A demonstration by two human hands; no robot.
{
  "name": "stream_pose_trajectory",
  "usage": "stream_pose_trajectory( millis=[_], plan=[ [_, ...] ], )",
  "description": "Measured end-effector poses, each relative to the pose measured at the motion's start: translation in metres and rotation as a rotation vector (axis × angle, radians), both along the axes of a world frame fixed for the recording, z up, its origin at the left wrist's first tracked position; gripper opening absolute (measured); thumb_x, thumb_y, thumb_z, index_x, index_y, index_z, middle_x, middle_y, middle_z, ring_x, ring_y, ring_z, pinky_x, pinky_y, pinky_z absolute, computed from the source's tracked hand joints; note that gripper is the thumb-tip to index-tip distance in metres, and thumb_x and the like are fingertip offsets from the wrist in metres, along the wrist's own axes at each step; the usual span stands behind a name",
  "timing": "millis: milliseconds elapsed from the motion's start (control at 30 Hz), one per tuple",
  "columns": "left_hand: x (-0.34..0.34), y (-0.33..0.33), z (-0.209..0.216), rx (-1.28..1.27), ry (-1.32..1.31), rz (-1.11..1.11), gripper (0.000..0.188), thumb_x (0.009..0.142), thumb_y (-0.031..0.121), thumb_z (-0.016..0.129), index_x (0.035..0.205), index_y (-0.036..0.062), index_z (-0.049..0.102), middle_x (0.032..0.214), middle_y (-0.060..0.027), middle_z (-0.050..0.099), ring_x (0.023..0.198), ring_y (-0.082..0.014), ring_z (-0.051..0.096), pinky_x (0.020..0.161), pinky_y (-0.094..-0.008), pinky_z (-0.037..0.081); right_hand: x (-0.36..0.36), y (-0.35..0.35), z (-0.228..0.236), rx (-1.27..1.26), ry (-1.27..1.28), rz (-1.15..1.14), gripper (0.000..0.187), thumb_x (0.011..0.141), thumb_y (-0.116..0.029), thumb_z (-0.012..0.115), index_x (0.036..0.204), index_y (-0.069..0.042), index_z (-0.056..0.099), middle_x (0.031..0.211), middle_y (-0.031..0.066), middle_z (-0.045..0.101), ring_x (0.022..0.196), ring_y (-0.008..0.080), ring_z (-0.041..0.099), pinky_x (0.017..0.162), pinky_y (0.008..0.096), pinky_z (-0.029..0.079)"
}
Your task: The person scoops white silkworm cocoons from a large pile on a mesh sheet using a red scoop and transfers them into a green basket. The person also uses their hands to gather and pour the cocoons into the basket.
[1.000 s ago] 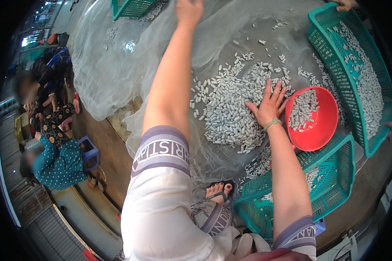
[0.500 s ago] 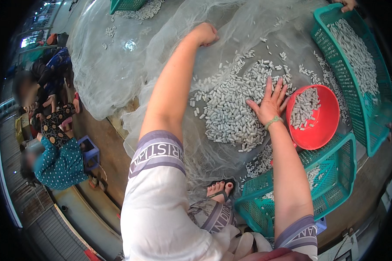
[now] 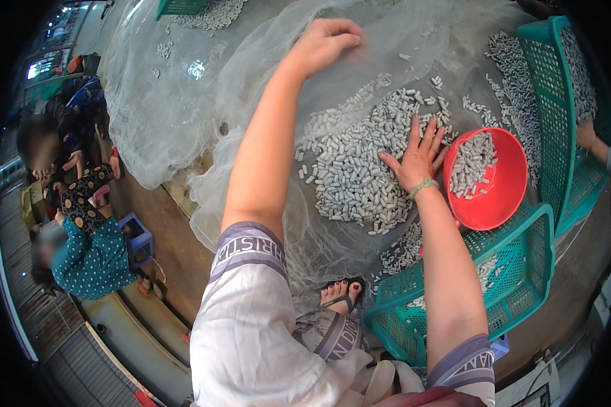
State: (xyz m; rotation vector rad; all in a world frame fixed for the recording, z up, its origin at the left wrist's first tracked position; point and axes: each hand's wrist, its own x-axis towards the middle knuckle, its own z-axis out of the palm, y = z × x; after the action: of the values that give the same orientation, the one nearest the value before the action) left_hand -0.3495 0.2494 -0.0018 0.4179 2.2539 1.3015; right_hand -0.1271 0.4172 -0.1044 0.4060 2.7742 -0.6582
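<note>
Many grey pellets (image 3: 356, 176) lie heaped beside the red bowl (image 3: 501, 195); the right hand (image 3: 415, 161), fingers spread wide, rests palm down on their edge, gripping none. The left hand (image 3: 327, 46), half curled, hangs over the sheer netting (image 3: 170, 122); I can't tell from here whether it pinches any. A light, steady palm would scatter fewest

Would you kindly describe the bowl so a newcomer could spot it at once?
Find the large heap of grey pellets near the middle, with the right hand on its right edge. Just right of that hand sits the bowl, part-filled with pellets. Round and red, it stands out from the green baskets nearby.
</note>
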Motion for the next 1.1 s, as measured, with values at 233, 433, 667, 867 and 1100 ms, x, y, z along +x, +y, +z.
stream_pose_trajectory(
  millis=[233, 433, 667, 867, 1100],
  plan=[
    [-0.004, 0.032, -0.077, -0.157, 0.209, -0.039, 0.031, 0.081, 0.026, 0.061, 0.108, 0.0116, 0.065, 0.088, -0.0112, 0.067, 0.079, -0.0226, 0.064, 0.073, -0.0352, 0.050, -0.001, -0.002, 0.003, -0.020, -0.017, -0.003, 0.109, 0.070, -0.055, 0.070, 0.148, -0.020, 0.002, 0.152, 0.0190, -0.010, 0.138, 0.0421, -0.010, 0.105, 0.0656, 0.002],
    [-0.007, 0.063, -0.088, -0.338, 0.430, -0.097, 0.027, 0.080, 0.027, 0.062, 0.103, 0.0151, 0.067, 0.091, -0.0121, 0.068, 0.085, -0.0290, 0.064, 0.074, -0.0377, 0.049, -0.002, -0.002, 0.003, -0.008, -0.012, -0.007, 0.109, 0.070, -0.056, 0.069, 0.148, -0.020, 0.002, 0.152, 0.0187, -0.010, 0.138, 0.0417, -0.010, 0.105, 0.0653, 0.002],
    [0.012, 0.026, -0.033, -0.208, 0.536, 0.091, 0.014, 0.077, 0.017, 0.065, 0.085, 0.0054, 0.067, 0.083, -0.0129, 0.067, 0.074, -0.0242, 0.064, 0.068, -0.0351, 0.049, -0.002, -0.004, 0.003, -0.013, -0.026, -0.006, 0.109, 0.070, -0.057, 0.068, 0.148, -0.019, 0.002, 0.152, 0.0185, -0.010, 0.139, 0.0411, -0.010, 0.105, 0.0646, 0.002],
    [0.107, 0.001, 0.029, -0.379, 0.157, -0.582, 0.011, 0.074, 0.009, 0.067, 0.084, 0.0027, 0.066, 0.083, -0.0141, 0.066, 0.077, -0.0284, 0.063, 0.071, -0.0368, 0.050, -0.001, 0.001, 0.002, 0.010, -0.033, -0.023, 0.109, 0.070, -0.058, 0.068, 0.148, -0.020, 0.002, 0.152, 0.0180, -0.009, 0.139, 0.0407, -0.010, 0.106, 0.0641, 0.001],
    [0.057, 0.054, -0.079, -0.081, 0.766, -0.267, 0.027, 0.083, 0.009, 0.056, 0.110, 0.0042, 0.058, 0.113, -0.0135, 0.058, 0.108, -0.0322, 0.052, 0.089, -0.0407, 0.043, -0.001, -0.004, 0.001, 0.000, 0.003, -0.008, 0.111, 0.068, -0.058, 0.069, 0.148, -0.021, 0.002, 0.152, 0.0174, -0.009, 0.139, 0.0402, -0.010, 0.105, 0.0645, 0.000]
  ],
)
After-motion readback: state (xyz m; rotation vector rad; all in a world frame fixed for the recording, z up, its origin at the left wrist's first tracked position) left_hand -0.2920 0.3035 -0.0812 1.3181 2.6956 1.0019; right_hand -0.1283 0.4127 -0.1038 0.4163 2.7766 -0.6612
